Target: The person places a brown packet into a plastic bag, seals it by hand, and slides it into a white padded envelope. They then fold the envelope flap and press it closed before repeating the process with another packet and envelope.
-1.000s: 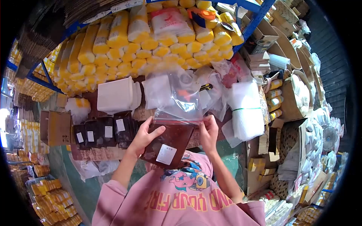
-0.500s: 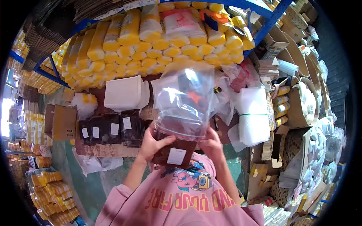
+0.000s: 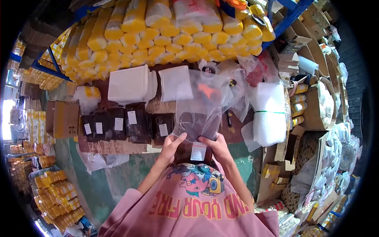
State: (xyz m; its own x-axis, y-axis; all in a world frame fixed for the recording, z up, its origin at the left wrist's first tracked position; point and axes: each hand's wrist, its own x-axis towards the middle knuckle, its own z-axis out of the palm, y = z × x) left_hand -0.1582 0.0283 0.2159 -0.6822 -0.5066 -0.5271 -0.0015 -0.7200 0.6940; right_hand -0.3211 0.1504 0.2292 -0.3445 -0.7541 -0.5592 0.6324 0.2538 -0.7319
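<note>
Between my hands is a clear plastic bag with a dark brown packet at its near end, close to my shirt. A white label shows on the packet. My left hand pinches the bag's left side, thumb on top. On the right side, my right hand grips the plastic with its thumb pointing inward. The far part of the bag spreads flat and loose over the table.
Dark labelled packets line the table's left part, below a white stack. A bubble-wrap bundle lies right. Yellow-and-white rolls are piled behind. A cardboard box stands left.
Both hands have come closer together and the bag has dropped flatter, with the packet nearer my shirt. Another labelled packet and a white stack behind the bag now show more fully.
</note>
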